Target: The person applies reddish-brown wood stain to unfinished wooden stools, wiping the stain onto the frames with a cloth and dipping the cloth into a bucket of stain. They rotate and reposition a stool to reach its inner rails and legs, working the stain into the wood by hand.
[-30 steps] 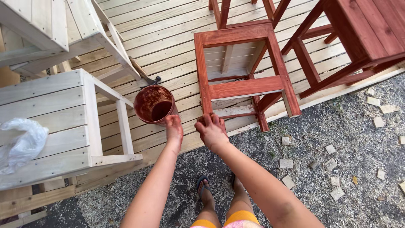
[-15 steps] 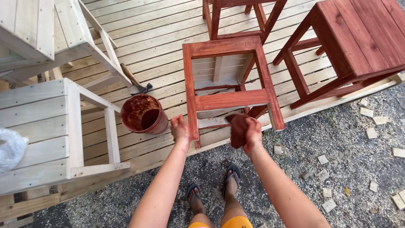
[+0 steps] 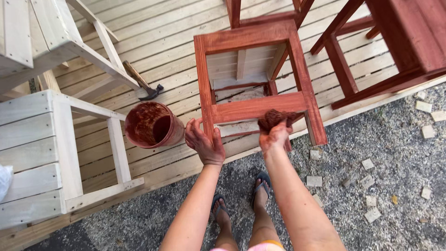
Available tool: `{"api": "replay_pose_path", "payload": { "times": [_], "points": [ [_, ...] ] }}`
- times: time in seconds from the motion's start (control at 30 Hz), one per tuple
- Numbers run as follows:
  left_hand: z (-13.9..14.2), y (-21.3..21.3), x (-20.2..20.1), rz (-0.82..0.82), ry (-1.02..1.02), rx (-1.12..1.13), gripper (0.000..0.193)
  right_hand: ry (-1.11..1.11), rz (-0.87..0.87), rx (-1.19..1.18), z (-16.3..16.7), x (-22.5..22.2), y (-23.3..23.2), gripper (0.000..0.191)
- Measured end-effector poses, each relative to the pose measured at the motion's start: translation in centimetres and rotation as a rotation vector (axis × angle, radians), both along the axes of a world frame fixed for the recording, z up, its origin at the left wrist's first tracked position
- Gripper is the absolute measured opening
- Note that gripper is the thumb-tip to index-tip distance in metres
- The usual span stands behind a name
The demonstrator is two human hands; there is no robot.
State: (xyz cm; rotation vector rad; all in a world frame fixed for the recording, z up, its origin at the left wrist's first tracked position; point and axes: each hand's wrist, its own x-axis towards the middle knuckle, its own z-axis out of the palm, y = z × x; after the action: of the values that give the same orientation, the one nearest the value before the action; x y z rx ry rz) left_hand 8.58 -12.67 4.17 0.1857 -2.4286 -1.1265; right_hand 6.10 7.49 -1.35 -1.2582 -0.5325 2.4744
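left hand (image 3: 203,142) grips stool leg (image 3: 205,88) | right hand (image 3: 274,135) presses rag (image 3: 275,118) on rail (image 3: 260,106)

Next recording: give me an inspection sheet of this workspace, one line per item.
Surface: pale slatted wood deck beside gravel ground.
Job's things: red-stained stool on its side; stained rag; bucket of red stain.
Clutter: hammer on the deck; small wood offcuts on the gravel.
Hands: left hand grips a stool leg; right hand holds the rag against the stool.
Cables: nothing seen.
Surroundings: unstained furniture at left; stained furniture at right.
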Motion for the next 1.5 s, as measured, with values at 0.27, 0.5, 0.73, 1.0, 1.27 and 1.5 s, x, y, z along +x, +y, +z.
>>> {"api": "replay_pose_path", "payload": {
  "times": [0.27,0.5,0.73,1.0,1.27,1.5],
  "points": [
    [-1.4,-0.6,0.3,-0.018,0.012,0.049,0.062,0.160,0.416,0.023,-4.2,1.1,-12.5,0.033],
    [-1.5,-0.7,0.2,-0.002,-0.017,0.049,0.059,0.252,0.365,-0.022,-2.0,1.9,-7.1,0.032],
    [-1.2,-0.9,0.2,-0.026,-0.028,0.101,0.055,0.310,-0.017,0.029,1.1,0.3,5.1,0.046],
    [-2.0,-1.3,0.2,-0.056,-0.021,0.155,0.054,0.254,-0.013,-0.062,-1.8,1.5,-3.1,0.070],
    [-2.4,-1.2,0.2,-0.047,-0.001,0.206,0.056,0.050,0.269,0.237,-5.7,1.1,-14.5,0.051],
    [-2.7,-1.4,0.2,-0.059,-0.058,0.164,0.056,0.282,0.498,0.342,-6.3,1.8,-13.7,0.045]
  ]
}}
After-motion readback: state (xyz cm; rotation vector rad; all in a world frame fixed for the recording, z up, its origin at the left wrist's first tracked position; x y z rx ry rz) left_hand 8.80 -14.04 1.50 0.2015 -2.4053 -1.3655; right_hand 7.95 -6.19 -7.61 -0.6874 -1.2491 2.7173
